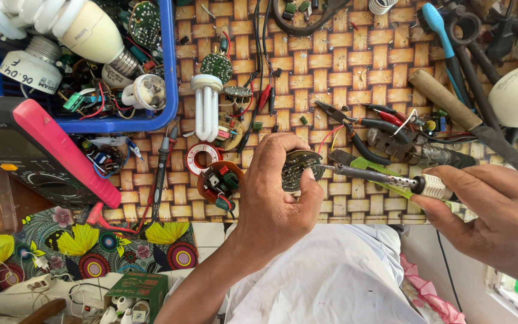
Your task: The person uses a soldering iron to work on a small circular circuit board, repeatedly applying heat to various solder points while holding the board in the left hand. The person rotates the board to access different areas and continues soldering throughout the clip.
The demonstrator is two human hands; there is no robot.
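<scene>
Head view. Left hand reaches up from the lap, forearm angled in from lower left, fingers curled and pinching a small round circuit board with a dark soldered face by its edge. The board is held just above the woven cane mat, near its lower edge.

Right hand enters from the right, fingers wrapped closed around the pale handle of a soldering iron with a perforated metal barrel. Barrel lies nearly level, pointing left; its tip touches the board's right edge.

Count on the mat: one white spiral-tube lamp, one small reel of solder, one orange lamp base with exposed parts, one pair of black-handled pliers. One blue plastic bin of lamp parts upper left. One multimeter with a pink bar at left.
</scene>
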